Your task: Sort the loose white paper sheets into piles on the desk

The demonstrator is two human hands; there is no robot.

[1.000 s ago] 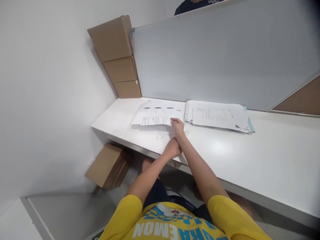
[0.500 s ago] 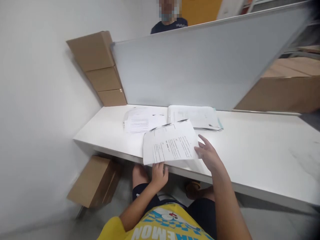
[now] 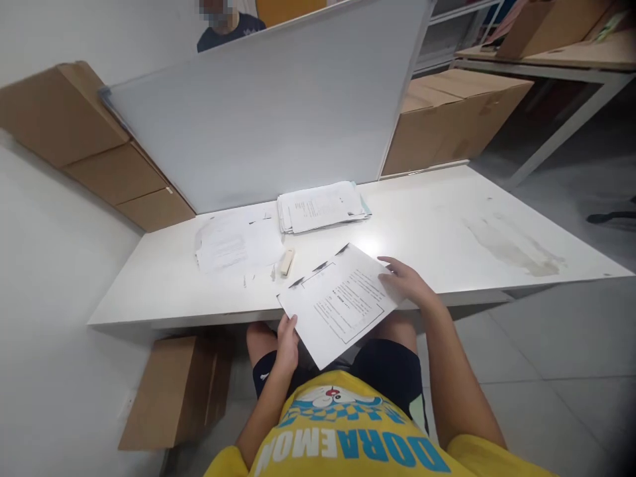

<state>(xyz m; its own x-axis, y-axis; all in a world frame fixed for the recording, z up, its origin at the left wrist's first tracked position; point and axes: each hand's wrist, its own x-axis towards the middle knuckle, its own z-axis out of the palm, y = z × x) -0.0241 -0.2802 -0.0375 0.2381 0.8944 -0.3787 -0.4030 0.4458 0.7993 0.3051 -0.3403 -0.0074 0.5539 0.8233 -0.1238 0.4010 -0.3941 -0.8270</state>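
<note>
A printed sheet of paper [image 3: 342,305] is held tilted over the table's front edge and my lap; whether more sheets lie behind it I cannot tell. My left hand [image 3: 287,343] grips its left edge, thumb on the front and fingers partly hidden. At the opposite edge, my right hand [image 3: 405,281] is closed on the paper, with its index finger stretched along the far side. Just beyond the sheet lies a small cream-coloured block-shaped object [image 3: 287,262], perhaps a stapler.
A thick paper stack [image 3: 320,207] lies by the white divider panel [image 3: 278,112]; looser papers [image 3: 228,245] spread to its left on the white table [image 3: 422,232]. Cardboard boxes [image 3: 114,172] stand at left, another box [image 3: 163,391] below. A person [image 3: 231,30] is behind the panel.
My left hand has moved from beneath the paper's near edge to its left edge. The sheet has turned and come closer to me, uncovering the cream-coloured object. My view has swung right.
</note>
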